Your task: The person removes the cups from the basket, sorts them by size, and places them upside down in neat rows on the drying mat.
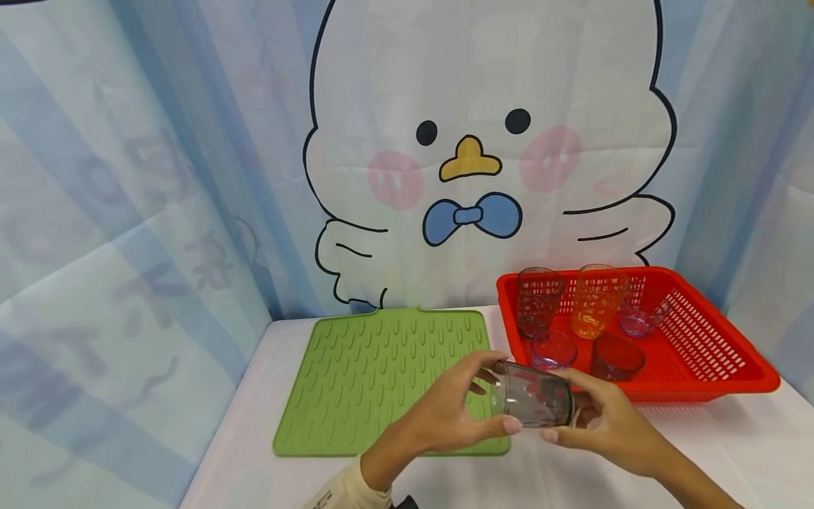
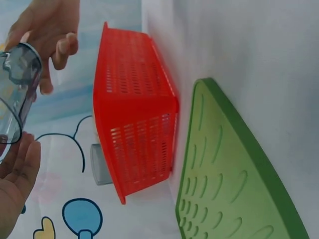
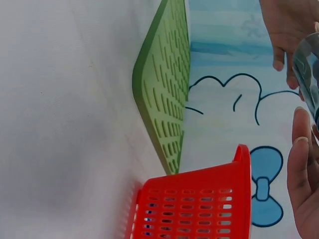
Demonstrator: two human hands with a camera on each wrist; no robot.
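Note:
A clear grey drinking glass (image 1: 537,398) lies on its side in the air between both hands, over the right edge of the green mat (image 1: 381,382) and in front of the red basket (image 1: 693,387). My left hand (image 1: 448,413) grips its left end, thumb below and fingers above. The right hand (image 1: 613,428) holds the opposite end, thumb underneath. In the left wrist view, the glass (image 2: 20,79) is partly cut off by the frame edge. Only part of the glass (image 3: 311,69) shows in the right wrist view.
Inside the basket stand several glasses: a tall grey one (image 1: 539,300), a tall orange one (image 1: 596,304), a purple one (image 1: 639,318), a pink one (image 1: 553,348) and a dark reddish one (image 1: 617,357). A white cloth (image 1: 248,417) covers the table. Behind hangs a printed curtain (image 1: 470,268).

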